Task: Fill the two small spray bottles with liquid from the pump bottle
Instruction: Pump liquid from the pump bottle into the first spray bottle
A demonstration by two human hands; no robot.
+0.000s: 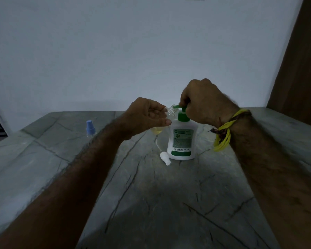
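Left hand (147,116) pinches a tilted clear spray bottle (166,116) — open neck touching the green spout's tip; right hand (203,103) curls over the pump bottle (182,139) head — upright on the stone table (151,194).

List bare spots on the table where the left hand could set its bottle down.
Free: the broad near stretch of table between the two forearms, and the patch between the blue-capped bottle and the left hand. Crowded: around the pump bottle, with the white cap lying at its base and the right hand on the pump.
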